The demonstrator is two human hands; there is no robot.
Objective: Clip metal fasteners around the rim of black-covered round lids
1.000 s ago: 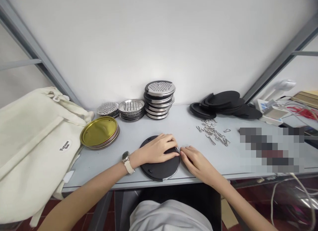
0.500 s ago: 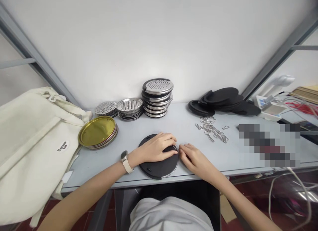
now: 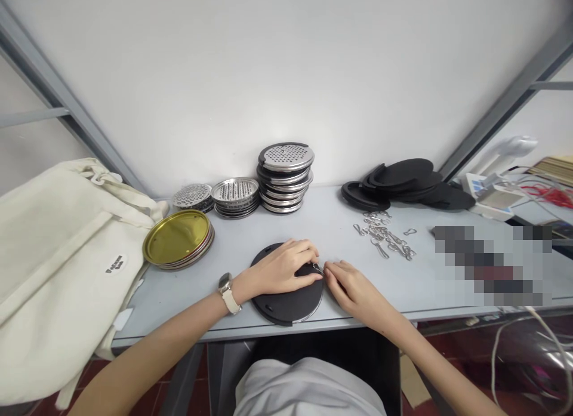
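Note:
A round black plastic disc (image 3: pixel 290 305) lies on the table before me, a thin strip of silver rim showing at its lower right. My left hand (image 3: pixel 282 270) rests over it, fingers and thumb curled at its right edge and gripping it there. Between the two hands is a small silver metal clip (image 3: pixel 317 268), partly hidden by fingers. Just off the disc's right edge, my right hand (image 3: pixel 351 287) is closed with its fingertips pinching the clip's end. More loose metal clips (image 3: pixel 389 240) lie in a scattered pile farther right.
Behind stand a tall stack of grater discs (image 3: pixel 286 177), two lower stacks, perforated discs (image 3: pixel 192 196) and slotted graters (image 3: pixel 235 192), and gold lids (image 3: pixel 179 237). Black covers (image 3: pixel 403 177) lie back right. A cream bag (image 3: pixel 58 255) covers the left end; a blurred-out object (image 3: pixel 492 267) lies right.
The whole view has shifted slightly. Both hands stay at the disc's right edge around the clip, with hardly any visible movement.

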